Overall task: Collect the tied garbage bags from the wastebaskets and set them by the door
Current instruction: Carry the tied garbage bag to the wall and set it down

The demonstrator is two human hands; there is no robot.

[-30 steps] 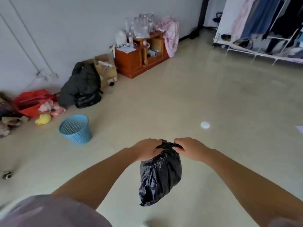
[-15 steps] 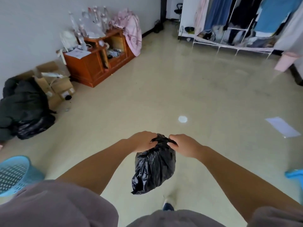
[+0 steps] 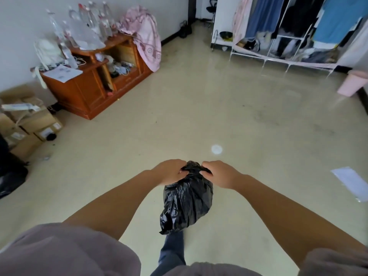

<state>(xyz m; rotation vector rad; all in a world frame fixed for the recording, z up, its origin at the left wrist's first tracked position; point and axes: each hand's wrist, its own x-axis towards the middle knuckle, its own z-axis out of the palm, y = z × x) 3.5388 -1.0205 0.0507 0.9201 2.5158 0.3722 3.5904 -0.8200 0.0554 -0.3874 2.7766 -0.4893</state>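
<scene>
A small black garbage bag [image 3: 187,202] hangs in front of me above the floor, its gathered top pinched from both sides. My left hand [image 3: 171,171] grips the top of the bag on the left, and my right hand [image 3: 219,173] grips it on the right. The bag's knot is hidden between my fingers. A pink wastebasket [image 3: 351,84] stands at the far right by the wall. A dark doorway opening [image 3: 192,7] shows at the far end of the room.
A wooden cabinet [image 3: 93,84] with bottles and a pink cloth stands at the left wall, with cardboard boxes [image 3: 29,124] and a black bag [image 3: 10,176] beside it. A clothes rack [image 3: 288,28] fills the far right. A sheet of paper [image 3: 352,182] lies on the floor.
The view has swung right and moved forward: the blue wastebasket has left the frame at the left, and the clothes rack and pink wastebasket have come in. Both hands still hold the bag.
</scene>
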